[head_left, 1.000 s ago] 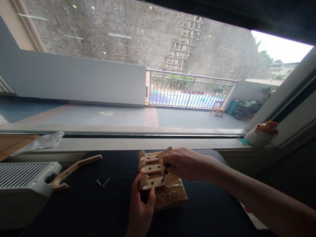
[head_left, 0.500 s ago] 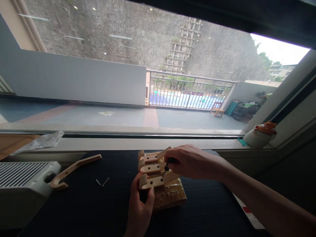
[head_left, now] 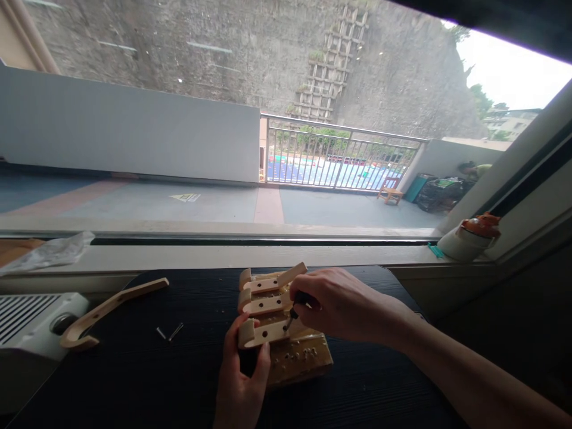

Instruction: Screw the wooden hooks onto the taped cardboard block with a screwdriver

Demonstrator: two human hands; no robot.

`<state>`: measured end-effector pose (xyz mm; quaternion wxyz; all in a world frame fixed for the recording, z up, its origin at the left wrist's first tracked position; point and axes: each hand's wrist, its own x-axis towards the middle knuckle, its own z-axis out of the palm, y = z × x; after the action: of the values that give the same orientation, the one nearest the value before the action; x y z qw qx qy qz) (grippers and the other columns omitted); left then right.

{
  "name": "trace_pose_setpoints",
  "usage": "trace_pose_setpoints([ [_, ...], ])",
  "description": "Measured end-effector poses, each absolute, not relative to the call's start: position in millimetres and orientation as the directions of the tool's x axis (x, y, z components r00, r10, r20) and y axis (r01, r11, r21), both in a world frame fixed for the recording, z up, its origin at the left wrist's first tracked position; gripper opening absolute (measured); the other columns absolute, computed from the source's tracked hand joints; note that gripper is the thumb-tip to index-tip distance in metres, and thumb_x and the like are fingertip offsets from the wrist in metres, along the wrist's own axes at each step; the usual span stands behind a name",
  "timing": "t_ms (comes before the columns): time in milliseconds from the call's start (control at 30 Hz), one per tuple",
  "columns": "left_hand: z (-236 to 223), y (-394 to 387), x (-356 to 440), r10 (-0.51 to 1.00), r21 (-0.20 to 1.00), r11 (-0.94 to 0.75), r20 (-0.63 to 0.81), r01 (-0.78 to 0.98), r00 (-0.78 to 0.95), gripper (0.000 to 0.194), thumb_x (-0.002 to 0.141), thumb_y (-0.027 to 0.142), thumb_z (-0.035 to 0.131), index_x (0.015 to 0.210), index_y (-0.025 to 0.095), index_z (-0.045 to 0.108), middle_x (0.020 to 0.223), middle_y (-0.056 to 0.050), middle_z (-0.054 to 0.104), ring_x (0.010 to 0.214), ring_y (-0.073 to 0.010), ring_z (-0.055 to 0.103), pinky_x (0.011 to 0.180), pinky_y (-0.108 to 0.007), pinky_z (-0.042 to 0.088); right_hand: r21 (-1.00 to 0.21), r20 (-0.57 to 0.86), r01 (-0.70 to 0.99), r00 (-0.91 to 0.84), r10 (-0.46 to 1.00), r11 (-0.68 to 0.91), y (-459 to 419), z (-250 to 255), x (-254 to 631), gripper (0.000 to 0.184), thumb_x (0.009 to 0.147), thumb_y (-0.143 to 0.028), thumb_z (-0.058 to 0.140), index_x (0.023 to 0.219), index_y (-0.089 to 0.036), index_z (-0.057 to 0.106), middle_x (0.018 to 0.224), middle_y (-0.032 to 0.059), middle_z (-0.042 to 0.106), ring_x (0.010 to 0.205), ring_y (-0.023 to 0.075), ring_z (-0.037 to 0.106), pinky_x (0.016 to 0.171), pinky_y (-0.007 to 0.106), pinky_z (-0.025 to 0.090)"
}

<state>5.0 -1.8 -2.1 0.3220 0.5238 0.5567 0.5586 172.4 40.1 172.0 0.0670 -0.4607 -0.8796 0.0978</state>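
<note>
Three pale wooden hooks lie side by side across a tape-wrapped block (head_left: 299, 360) dotted with small holes. My left hand (head_left: 243, 378) grips the nearest wooden hook (head_left: 268, 333) by its curved end, thumb on the near side. In my right hand (head_left: 333, 301) is a screwdriver (head_left: 294, 313) with a dark handle, its tip at the right-hand hole of that hook. Behind it are the middle wooden hook (head_left: 268, 304) and the far wooden hook (head_left: 266, 285). A loose wooden hook (head_left: 114, 305) and two screws (head_left: 170, 333) lie on the table to the left.
The black table (head_left: 147, 387) stands below a window sill (head_left: 179, 257). A white slatted appliance (head_left: 36, 322) is at the left, with a clear plastic bag (head_left: 58, 253) above it. A white bottle with an orange top (head_left: 469, 238) rests on the sill at right. Outside, a person (head_left: 476, 171) bends over.
The camera view has shifted, so most things sit a little farther left. The screwdriver stays at the nearest hook's right-hand hole, and my left hand keeps its hold.
</note>
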Motion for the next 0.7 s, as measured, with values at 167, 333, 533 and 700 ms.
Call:
trace_pose_setpoints([
  [167,-6.2,-0.4,3.8,0.941,0.956,-0.161,0.223,0.244,-0.256,0.053,0.075,0.033,0.061,0.124,0.022,0.042,0.123,-0.008,0.054,0.116,-0.0258,0.051,0.101,-0.041,0.040,-0.250,0.015,0.788,-0.578,0.816,0.562,43.8,167.9,172.5,0.017,0.081,-0.026,0.046,0.083,-0.019,0.061,0.067,-0.0007,0.057,0.057,0.0078,0.036,0.055,0.022,0.023],
  [333,-7.1,0.2,3.1,0.944,0.959,-0.159,0.217,0.235,-0.248,0.052,0.075,0.033,0.061,0.123,0.022,0.043,0.122,-0.009,0.054,0.116,-0.0263,0.051,0.102,-0.042,0.039,-0.242,-0.014,0.748,-0.639,0.769,0.618,41.8,174.8,171.0,0.016,0.081,-0.023,0.046,0.087,-0.019,0.061,0.076,-0.0001,0.061,0.064,0.0084,0.046,0.058,0.022,0.025],
  [533,-11.4,1.1,1.7,0.942,0.960,-0.151,0.212,0.236,-0.261,0.054,0.073,0.036,0.063,0.122,0.022,0.044,0.121,-0.008,0.056,0.115,-0.0265,0.052,0.102,-0.041,0.039,-0.198,-0.087,0.734,-0.673,0.735,0.649,46.5,180.1,168.2,0.020,0.084,-0.023,0.041,0.085,-0.017,0.061,0.083,0.0024,0.065,0.073,0.0115,0.055,0.061,0.024,0.028],
  [700,-11.6,3.9,10.6,0.875,0.951,-0.203,0.283,0.233,-0.393,0.046,0.074,0.038,0.058,0.116,0.021,0.049,0.111,-0.008,0.060,0.110,-0.0280,0.055,0.099,-0.043,0.041,-0.147,-0.081,0.759,-0.649,0.757,0.635,49.7,179.1,158.5,0.022,0.085,-0.027,0.041,0.083,-0.016,0.060,0.081,0.0047,0.066,0.072,0.0129,0.058,0.059,0.025,0.027],
])
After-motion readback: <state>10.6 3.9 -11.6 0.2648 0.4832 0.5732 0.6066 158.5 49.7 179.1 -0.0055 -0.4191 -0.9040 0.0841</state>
